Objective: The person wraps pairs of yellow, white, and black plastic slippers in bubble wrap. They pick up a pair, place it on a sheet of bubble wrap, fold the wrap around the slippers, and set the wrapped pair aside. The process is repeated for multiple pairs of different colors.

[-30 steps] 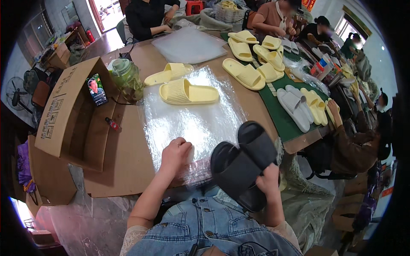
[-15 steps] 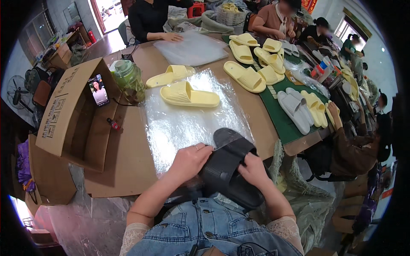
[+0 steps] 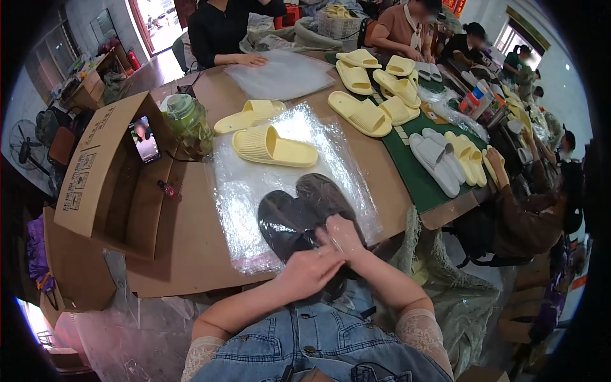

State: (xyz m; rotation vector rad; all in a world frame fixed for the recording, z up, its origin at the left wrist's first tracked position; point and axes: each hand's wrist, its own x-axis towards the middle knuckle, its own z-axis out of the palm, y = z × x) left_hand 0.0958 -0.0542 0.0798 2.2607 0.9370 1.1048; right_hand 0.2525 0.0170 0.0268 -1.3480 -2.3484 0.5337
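A pair of black slippers (image 3: 306, 213) lies side by side over a stack of clear plastic bags (image 3: 232, 216), toe ends pointing away from me. Shiny clear film seems to cover them; their near ends are hidden by my hands. My right hand (image 3: 344, 237) is closed over the slippers, its fingers curled and slightly blurred. Just below it, my left hand (image 3: 310, 270) is closed, fingers pressed together close to my right wrist; what they pinch is hidden. Beyond the black pair, a yellow slipper (image 3: 299, 154) rests on the bags, with another yellow slipper (image 3: 245, 118) behind it.
An open cardboard box (image 3: 95, 165) holds a phone (image 3: 146, 140) on the left, beside a green jar (image 3: 189, 127). Yellow slippers (image 3: 359, 114) and grey slippers (image 3: 435, 164) cover the right side. A co-worker's hand (image 3: 251, 59) rests by more plastic sheets (image 3: 280, 76).
The black slippers have moved from near my lap up onto the bags and now lie side by side. My left hand has shifted right and down, close to my right, which has moved left.
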